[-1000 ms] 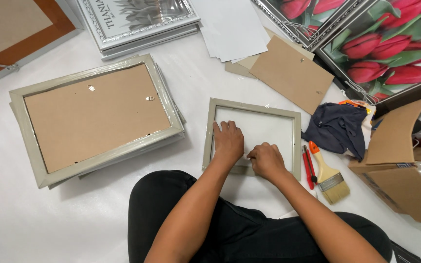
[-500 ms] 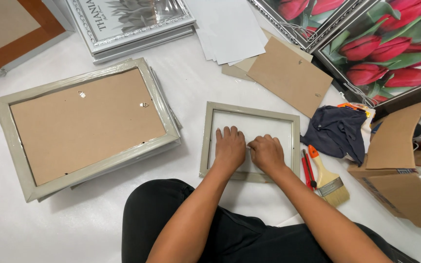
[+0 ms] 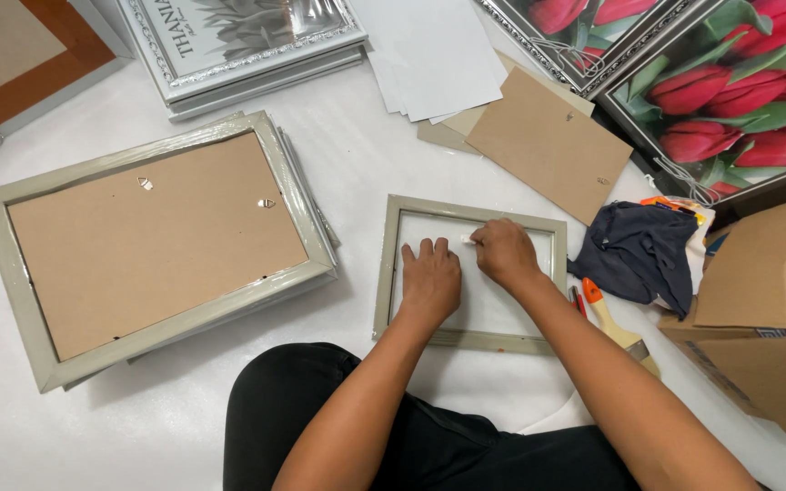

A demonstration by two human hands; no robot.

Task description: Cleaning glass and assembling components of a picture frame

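a person seated on a white floor works over a small grey-green picture frame lying face down just in front of the knees, both hands inside its opening. up and to the right of the hands, framed prints of red tulips lean across the far corner. to the left of the left hand sits a stack of larger grey-green frames, backs up, the top one showing its brown backing board with two small metal hangers. beyond that stack, up and left of the hands, lie silver ornate frames holding a pale print, and a brown-and-orange framed board at the corner. straight above the hands are loose white sheets and a brown hardboard backing. well right of the right hand stands an open cardboard box. just right of the right hand a dark cloth is bunched, and below it lies a paintbrush with an orange-tipped wooden handle. the left hand rests flat, fingers spread narrowly, on the white panel inside the small frame. the right hand, curled, pinches a small white object near the frame's top rail; what it is cannot be told.
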